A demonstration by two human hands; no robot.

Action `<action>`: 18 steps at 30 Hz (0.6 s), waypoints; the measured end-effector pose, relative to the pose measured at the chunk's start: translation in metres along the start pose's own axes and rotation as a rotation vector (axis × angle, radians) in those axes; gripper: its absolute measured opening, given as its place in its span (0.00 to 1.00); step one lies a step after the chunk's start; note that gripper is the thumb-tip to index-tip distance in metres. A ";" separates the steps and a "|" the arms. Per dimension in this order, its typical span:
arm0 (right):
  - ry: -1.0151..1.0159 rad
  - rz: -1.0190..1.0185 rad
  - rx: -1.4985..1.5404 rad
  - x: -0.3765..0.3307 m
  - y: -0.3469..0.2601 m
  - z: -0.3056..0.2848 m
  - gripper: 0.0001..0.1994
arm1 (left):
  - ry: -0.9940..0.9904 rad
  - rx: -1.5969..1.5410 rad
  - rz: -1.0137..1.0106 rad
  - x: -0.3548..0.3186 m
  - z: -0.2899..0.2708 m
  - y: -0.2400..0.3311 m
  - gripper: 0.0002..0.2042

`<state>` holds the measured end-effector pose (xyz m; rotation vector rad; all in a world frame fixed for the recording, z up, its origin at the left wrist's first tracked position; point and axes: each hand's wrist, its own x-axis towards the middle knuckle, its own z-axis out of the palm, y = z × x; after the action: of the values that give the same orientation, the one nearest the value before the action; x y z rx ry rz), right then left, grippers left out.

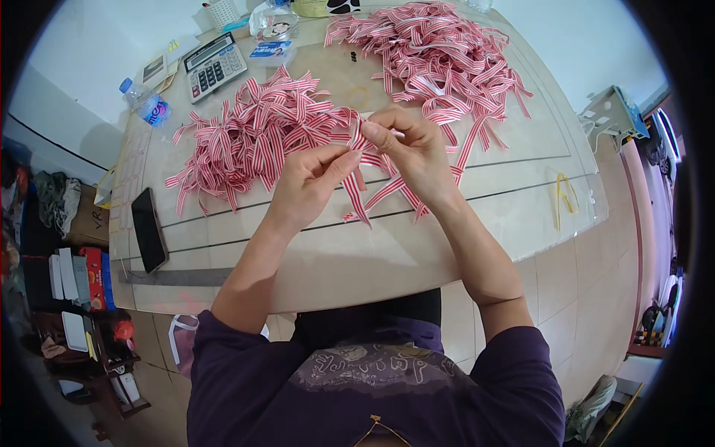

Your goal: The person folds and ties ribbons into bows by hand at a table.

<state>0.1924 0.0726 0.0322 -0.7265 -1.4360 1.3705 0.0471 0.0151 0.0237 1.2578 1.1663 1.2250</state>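
Between my two hands, over the middle of the table, is a red-and-white striped ribbon bow (pixel 356 190), its tails hanging toward me. My left hand (pixel 314 179) pinches it from the left with thumb and forefinger. From the right, my right hand (pixel 406 145) grips its upper part, fingers curled; the exact hold is partly hidden. Just beyond my left hand lies a pile of striped ribbon bows (pixel 246 141). A larger heap of striped ribbons (pixel 447 59) spreads at the far right, with some strands reaching toward my right hand.
A black phone (pixel 150 231) lies at the table's left edge. Farther back are a water bottle (pixel 146 103), a calculator (pixel 216 67) and a clear box with a blue card (pixel 271 52). Yellow bands (pixel 566 201) lie on the right side of the table (pixel 514 216).
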 end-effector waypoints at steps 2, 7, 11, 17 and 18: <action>-0.024 -0.027 -0.038 0.001 0.004 -0.005 0.06 | -0.008 0.048 0.016 0.001 0.001 -0.002 0.09; 0.070 -0.020 -0.070 0.000 0.016 -0.016 0.06 | -0.119 0.252 0.013 0.001 0.013 0.005 0.09; 0.056 0.087 -0.018 0.002 0.011 -0.021 0.06 | -0.126 0.249 -0.039 0.004 0.011 0.008 0.09; 0.105 0.124 0.049 0.007 0.004 -0.035 0.07 | -0.076 0.051 -0.212 0.005 0.013 0.009 0.09; 0.139 0.104 0.053 0.007 0.003 -0.038 0.07 | -0.069 0.006 -0.254 0.006 0.015 0.010 0.09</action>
<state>0.2242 0.0936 0.0265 -0.8552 -1.2638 1.4036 0.0627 0.0199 0.0341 1.1089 1.2374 0.9837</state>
